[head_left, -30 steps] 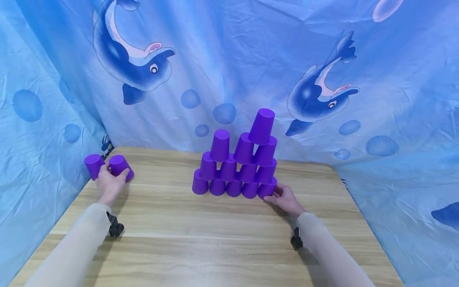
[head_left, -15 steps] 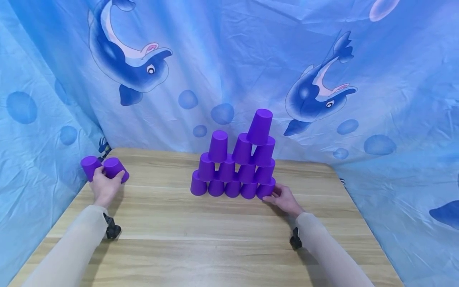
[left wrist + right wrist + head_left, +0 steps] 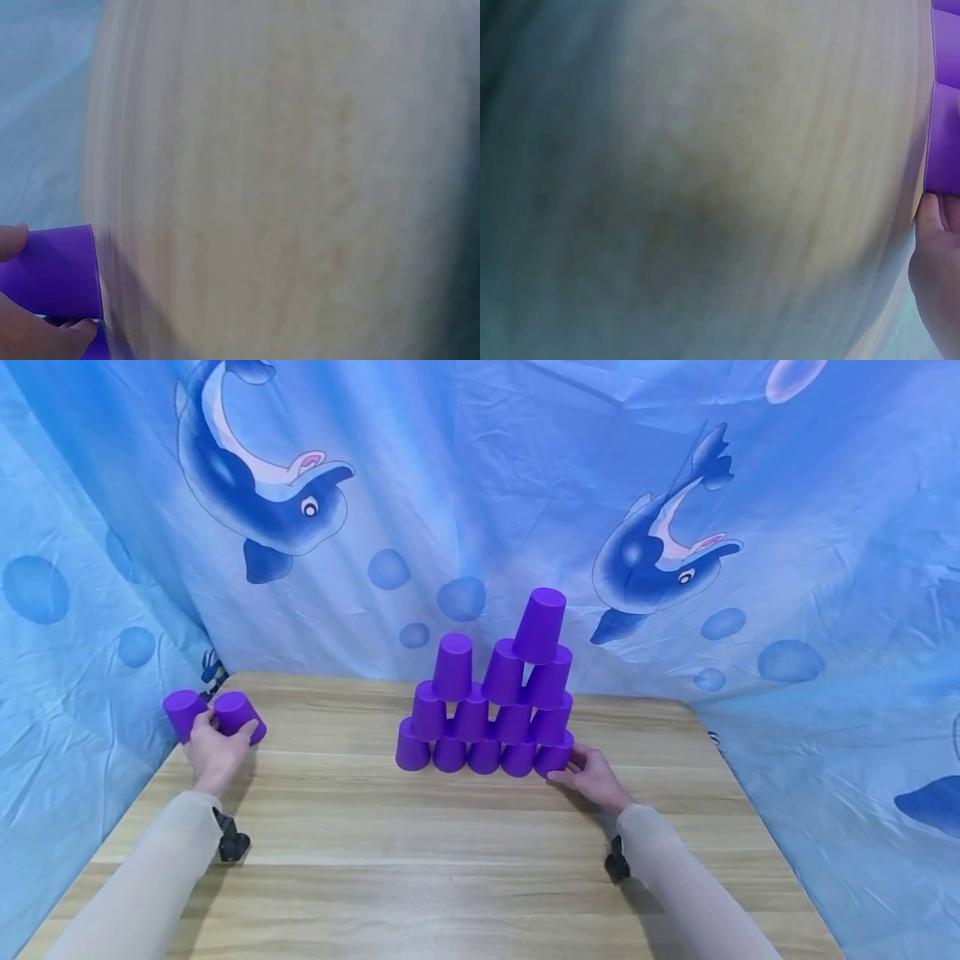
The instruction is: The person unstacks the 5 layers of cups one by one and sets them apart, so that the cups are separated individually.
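At the table's far left, my left hand (image 3: pixel 215 750) holds an upside-down purple cup (image 3: pixel 238 714), its thumb on the right side and its fingers on the left. Just left of it stands a second purple cup (image 3: pixel 183 713), close by those fingers. The left wrist view shows thumb and fingers on opposite sides of the held cup (image 3: pixel 52 274). My right hand (image 3: pixel 596 781) grips the right end cup (image 3: pixel 553 757) of the bottom row of a purple cup pyramid, thumb in front. In the right wrist view, only the thumb (image 3: pixel 930 215) and part of the hand show beside that cup.
Upside-down cups form four tiers: several in the bottom row and in the second, three in the third, and one top cup (image 3: pixel 540 627) over the right-hand pair. The wooden table (image 3: pixel 420 902) is enclosed by a blue curtain (image 3: pixel 465 485) with dolphins behind and beside it.
The whole head view has shifted slightly, so everything appears a little further left. Both hands keep their places on the cups, and the pyramid stands as before.
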`<action>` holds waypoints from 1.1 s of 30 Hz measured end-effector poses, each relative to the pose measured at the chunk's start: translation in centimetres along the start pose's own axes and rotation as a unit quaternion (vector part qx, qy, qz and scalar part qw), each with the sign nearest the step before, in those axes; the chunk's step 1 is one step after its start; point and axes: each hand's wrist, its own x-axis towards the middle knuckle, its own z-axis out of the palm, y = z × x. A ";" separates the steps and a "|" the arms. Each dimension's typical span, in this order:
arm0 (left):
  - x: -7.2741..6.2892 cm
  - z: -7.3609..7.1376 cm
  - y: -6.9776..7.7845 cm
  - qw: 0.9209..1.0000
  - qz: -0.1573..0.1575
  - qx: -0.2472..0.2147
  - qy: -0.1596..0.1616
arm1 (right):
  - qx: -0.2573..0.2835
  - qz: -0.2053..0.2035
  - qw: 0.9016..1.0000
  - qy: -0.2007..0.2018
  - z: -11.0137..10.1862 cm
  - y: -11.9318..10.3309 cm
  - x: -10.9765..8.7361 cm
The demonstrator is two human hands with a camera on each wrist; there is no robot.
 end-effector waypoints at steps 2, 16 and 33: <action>-0.1 0.0 0.2 1.000 0.004 -0.001 0.004 | -0.004 -0.002 1.000 0.003 0.0 0.0 -0.1; -0.3 -1.3 6.1 0.994 0.093 0.007 0.049 | -0.017 -0.006 1.000 0.009 -0.1 0.1 -0.2; -5.4 2.4 19.9 0.969 0.225 -0.089 -0.046 | 0.004 -0.012 1.000 -0.009 0.2 -0.6 -0.4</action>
